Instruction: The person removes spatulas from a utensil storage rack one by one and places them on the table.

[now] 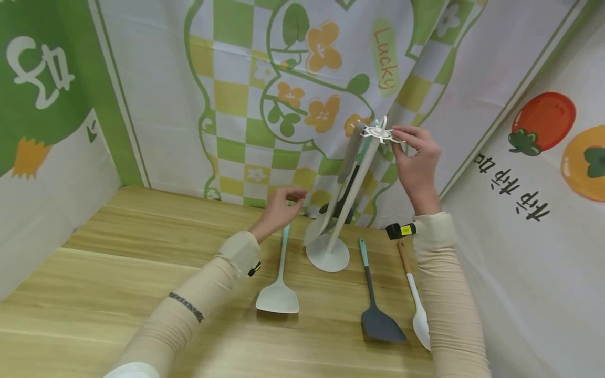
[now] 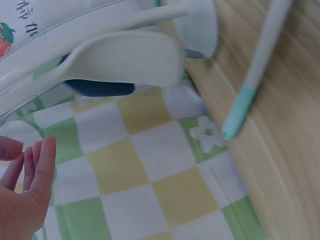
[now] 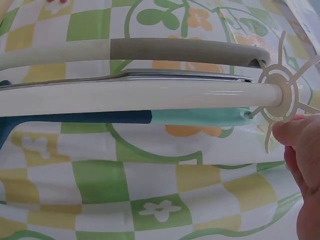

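Note:
A white utensil rack [image 1: 327,257] stands near the back of the table, its pole topped by a ring of hooks [image 3: 280,95]. Thumb and fingers of my right hand [image 1: 418,163] pinch one hook at the ring's right side. Several utensils hang there, among them a pale one with a grey handle [image 3: 185,51] and a dark one with a mint handle [image 3: 200,116]. My left hand [image 1: 281,207] is held in the air left of the rack, fingers loosely bent around nothing. Below it lies a pale turner [image 1: 278,297] with a mint handle.
Right of the rack, a dark grey turner [image 1: 380,323] and a white spoon [image 1: 420,323] with a wooden handle lie on the wooden table [image 1: 142,294]. The spoon is partly behind my right sleeve. A checkered cloth [image 1: 231,100] hangs close behind the rack.

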{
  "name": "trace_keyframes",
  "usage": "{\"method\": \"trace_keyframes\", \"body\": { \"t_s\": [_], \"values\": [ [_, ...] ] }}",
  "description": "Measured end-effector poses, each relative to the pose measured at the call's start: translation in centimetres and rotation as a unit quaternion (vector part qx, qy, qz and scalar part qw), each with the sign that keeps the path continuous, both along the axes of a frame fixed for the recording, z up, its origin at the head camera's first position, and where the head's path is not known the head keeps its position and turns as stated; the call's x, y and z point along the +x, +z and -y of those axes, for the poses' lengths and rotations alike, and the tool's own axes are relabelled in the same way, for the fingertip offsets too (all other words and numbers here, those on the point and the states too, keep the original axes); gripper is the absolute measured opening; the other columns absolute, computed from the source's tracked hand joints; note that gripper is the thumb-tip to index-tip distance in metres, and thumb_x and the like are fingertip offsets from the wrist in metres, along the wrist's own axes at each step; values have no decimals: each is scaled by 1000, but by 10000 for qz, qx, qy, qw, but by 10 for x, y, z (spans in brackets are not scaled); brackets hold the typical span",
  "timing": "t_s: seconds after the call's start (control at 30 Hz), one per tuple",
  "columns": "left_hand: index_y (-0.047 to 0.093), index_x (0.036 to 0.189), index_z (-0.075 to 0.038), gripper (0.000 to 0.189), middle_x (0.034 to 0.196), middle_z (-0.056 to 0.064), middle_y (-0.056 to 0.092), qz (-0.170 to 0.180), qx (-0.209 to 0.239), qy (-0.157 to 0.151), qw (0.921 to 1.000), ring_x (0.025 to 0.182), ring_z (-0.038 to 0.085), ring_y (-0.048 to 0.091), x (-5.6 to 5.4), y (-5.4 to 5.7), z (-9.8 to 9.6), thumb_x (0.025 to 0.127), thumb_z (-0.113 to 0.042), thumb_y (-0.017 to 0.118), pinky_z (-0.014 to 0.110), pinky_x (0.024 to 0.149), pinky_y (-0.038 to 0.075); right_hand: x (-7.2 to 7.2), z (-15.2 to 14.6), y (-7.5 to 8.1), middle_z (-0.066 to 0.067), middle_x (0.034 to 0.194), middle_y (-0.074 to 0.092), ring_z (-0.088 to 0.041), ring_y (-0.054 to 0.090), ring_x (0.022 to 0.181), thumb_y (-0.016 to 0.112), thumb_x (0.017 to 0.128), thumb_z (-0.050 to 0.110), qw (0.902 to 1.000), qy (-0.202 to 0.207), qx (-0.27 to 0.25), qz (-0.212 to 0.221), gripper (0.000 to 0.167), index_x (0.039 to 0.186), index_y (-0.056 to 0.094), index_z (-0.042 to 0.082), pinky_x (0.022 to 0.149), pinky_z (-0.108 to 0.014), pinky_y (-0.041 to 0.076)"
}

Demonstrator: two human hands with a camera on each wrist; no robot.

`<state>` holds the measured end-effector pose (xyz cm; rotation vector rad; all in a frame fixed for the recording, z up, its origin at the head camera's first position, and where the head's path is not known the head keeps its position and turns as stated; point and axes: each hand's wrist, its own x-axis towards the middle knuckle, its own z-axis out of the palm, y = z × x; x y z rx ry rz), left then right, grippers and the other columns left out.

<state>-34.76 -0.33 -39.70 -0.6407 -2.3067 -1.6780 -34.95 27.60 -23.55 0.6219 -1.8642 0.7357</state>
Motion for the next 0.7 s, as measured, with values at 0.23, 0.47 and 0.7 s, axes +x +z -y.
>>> {"method": "trace_keyframes", "body": {
  "t_s": [0.23,0.47,0.7],
  "values": [
    [69,125,1,29,119,17,71,-109,714,-114,9973,109,31,69,0,24,-15,97,-2,64,34,91,61,2,1,4,-19,103,77,-33,71,99,72,92,-1,9998,48,-89,187,9,97,79,-5,91,-18,53],
    [61,136,2,38,131,19,65,-276,1217,-418,9913,118,31,64,-1,47,-38,98,0,63,33,98,58,5,0,9,-21,100,76,8,66,91,70,90,-9,9979,294,-231,535,12,95,80,-5,85,-11,55],
    [50,146,4,48,141,20,57,-574,1438,-680,9856,129,31,57,-2,62,-59,99,1,62,29,104,53,5,-3,11,-20,98,77,13,64,90,69,90,-10,9971,340,-156,657,15,95,81,-2,83,-10,55]
  ]
}}
